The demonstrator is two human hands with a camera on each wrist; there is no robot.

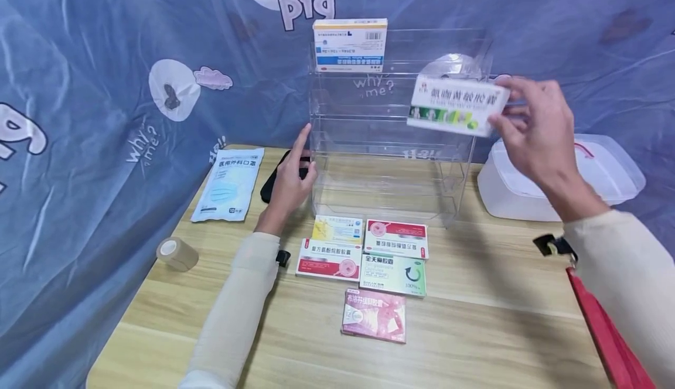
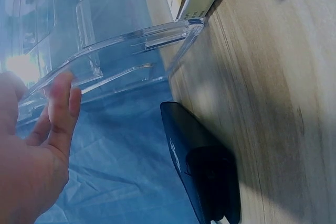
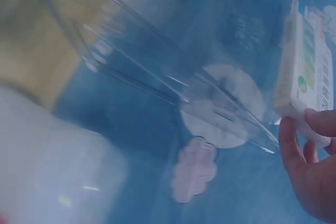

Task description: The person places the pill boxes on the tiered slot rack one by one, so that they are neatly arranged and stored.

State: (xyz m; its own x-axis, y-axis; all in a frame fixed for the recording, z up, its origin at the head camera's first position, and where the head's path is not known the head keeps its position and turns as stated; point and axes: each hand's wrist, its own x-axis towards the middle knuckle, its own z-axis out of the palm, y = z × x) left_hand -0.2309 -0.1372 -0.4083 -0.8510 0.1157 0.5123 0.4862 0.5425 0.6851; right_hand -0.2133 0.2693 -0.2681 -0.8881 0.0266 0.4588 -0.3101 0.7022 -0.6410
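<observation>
My right hand (image 1: 543,128) pinches one end of a white medicine box (image 1: 456,105) with a green strip, held up before the upper right of a clear tiered display rack (image 1: 390,128). In the right wrist view the thumb and fingers grip the same box (image 3: 304,66) at its edge. My left hand (image 1: 292,178) touches the rack's left side with its fingers extended; the left wrist view shows fingertips (image 2: 64,85) against the clear side wall. On the rack's top tier, at the left, stands a white and blue medicine box (image 1: 350,46).
Before the rack lie two red and white boxes (image 1: 329,258), a yellow box (image 1: 337,229), a green box (image 1: 392,275) and a pink box (image 1: 374,316). A mask packet (image 1: 228,184), a tan roll (image 1: 178,254) and a black object (image 1: 274,181) are leftward. A translucent tub (image 1: 606,169) stands right.
</observation>
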